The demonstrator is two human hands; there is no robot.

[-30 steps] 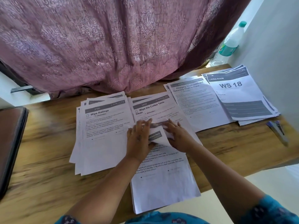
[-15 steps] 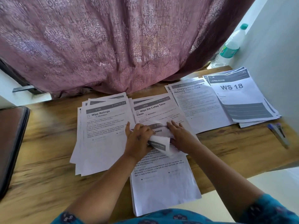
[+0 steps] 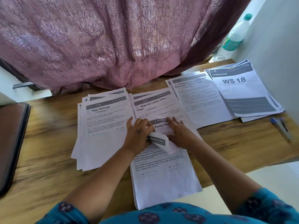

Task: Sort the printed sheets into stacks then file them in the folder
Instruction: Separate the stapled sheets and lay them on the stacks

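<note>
Printed sheets lie in piles on a wooden table (image 3: pixel 48 159). The nearest pile (image 3: pixel 163 178) hangs over the front edge. My left hand (image 3: pixel 137 135) grips the curled-back top edge of its top sheet (image 3: pixel 159 141). My right hand (image 3: pixel 179 131) lies flat, fingers spread, on the "Pump Hea…" sheet uncovered beneath. Behind are the "Wipe Railings" stack (image 3: pixel 103 130), the "Wipe the Coffee Table Clean" stack (image 3: pixel 153 105), the "Charging Small Items" stack (image 3: pixel 202 101) and the "WS 18" stack (image 3: pixel 242 91). A dark brown folder (image 3: pixel 11 143) lies at the left edge.
A purple curtain (image 3: pixel 113 42) hangs along the table's back edge. A plastic water bottle (image 3: pixel 233 38) stands at the back right beside a white wall. A blue pen (image 3: pixel 281 128) lies on the table right of the stacks.
My left hand has rolled the top sheet's upper edge further back toward me, uncovering the "Pump Hea…" heading below. My right hand stayed pressed on the pile.
</note>
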